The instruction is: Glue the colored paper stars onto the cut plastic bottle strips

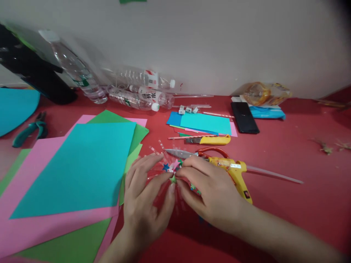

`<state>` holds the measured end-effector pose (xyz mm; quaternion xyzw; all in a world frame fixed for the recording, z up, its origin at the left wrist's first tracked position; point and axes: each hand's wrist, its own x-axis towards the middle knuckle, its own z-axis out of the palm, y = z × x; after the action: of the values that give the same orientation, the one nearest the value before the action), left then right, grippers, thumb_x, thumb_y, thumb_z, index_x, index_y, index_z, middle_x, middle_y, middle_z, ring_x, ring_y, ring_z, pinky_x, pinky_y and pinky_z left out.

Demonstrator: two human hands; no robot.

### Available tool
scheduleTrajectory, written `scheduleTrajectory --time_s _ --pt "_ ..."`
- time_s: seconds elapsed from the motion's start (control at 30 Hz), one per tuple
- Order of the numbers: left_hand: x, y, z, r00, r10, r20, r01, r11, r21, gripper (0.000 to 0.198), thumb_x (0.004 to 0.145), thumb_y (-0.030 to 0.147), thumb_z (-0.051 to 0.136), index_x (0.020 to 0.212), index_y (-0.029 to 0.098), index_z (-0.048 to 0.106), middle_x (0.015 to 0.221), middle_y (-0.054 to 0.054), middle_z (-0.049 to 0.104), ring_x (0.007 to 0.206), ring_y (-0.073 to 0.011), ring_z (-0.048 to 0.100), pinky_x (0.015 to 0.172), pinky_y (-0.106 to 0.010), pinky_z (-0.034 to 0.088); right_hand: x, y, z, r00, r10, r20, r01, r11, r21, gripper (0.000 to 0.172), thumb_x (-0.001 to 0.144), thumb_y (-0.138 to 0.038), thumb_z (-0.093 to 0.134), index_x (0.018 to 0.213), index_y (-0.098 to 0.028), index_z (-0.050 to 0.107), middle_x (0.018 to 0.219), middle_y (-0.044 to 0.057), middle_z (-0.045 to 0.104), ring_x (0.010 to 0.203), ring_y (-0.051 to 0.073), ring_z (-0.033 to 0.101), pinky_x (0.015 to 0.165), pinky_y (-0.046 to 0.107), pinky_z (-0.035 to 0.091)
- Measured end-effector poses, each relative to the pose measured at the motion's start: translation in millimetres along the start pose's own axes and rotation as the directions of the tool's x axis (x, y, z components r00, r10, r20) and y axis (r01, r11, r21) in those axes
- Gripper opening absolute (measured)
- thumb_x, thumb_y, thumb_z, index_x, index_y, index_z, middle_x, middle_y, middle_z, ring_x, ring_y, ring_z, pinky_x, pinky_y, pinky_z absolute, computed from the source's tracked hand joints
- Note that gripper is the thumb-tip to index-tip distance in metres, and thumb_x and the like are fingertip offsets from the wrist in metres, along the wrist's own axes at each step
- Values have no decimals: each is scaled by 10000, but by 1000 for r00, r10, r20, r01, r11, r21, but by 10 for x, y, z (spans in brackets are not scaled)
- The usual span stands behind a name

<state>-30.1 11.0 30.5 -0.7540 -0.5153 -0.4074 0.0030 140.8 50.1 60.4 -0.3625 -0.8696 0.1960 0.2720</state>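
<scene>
The left hand (142, 199) and right hand (212, 191) meet over the table (287, 153), fingertips of both pinched closed on a green paper star (173, 179) held squarely between them.

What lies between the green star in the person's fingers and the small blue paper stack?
Head view: past the green star, scissors, then a yellow utility knife and a pencil.

lying plastic bottle (137, 98), white label (146, 95): dark chinese characters, blurred, last two look like 开水. second bottle label (150, 77): red mark, unreadable. nothing else legible.
</scene>
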Motion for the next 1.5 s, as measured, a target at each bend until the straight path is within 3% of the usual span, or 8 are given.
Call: scheduleTrajectory --time_s 0.63,0.77,0.93,1.13,1.3,1.5 --pt "-2 -3 -53 994 -90 -55 88 995 -44 261 795 112 630 1037 195 575 1231 -132 577 1149 -281 547 951 -478 459 -19 9 -217 991 -51 -126 51 999 -6 171 941 -145 489 967 -154 658 942 56 637 771 136 579 649 270 460" --pt "-2 5 -51 997 -75 -27 74 997 -27 343 792 103 619 1113 218 580 1311 -124 523 1211 -296 509 985 -498 444 -16 -27 -227 989 -95 -111 93 995 -20 191 946 -137 476 991 -140 662 939 70 642 814 154 591 710 288 480" --pt "23 4 -45 996 -83 -37 82 996 -28 312 806 98 610 1092 220 590 1294 -120 535 1194 -290 518 981 -490 447 -21 5 -230 994 -101 -46 96 990 -100 224 961 -161 450 1020 -149 666 998 93 648 874 188 600 748 328 493" --pt "12 -12 -82 986 -163 -32 160 985 -63 352 813 148 623 1154 203 559 1255 -125 556 1200 -291 512 1010 -507 428 39 154 -328 989 -109 -100 89 979 -183 234 950 -122 444 1046 -120 657 1067 111 667 1012 228 600 881 390 486" --pt "-21 34 -70 994 -113 -3 113 992 -55 380 795 158 647 1155 215 540 1335 -127 500 1252 -298 477 1033 -512 414 62 261 -314 1000 11 13 -10 995 -102 279 936 -97 439 1138 -168 619 1203 95 652 1083 216 613 903 384 509" --pt "-21 83 -2 991 -120 63 117 992 50 542 787 252 700 1272 232 461 1429 -155 416 1337 -341 402 1065 -566 380 48 234 -254 982 163 90 -159 986 -48 216 929 -180 495 1070 -200 658 1098 67 715 978 226 671 792 352 516"
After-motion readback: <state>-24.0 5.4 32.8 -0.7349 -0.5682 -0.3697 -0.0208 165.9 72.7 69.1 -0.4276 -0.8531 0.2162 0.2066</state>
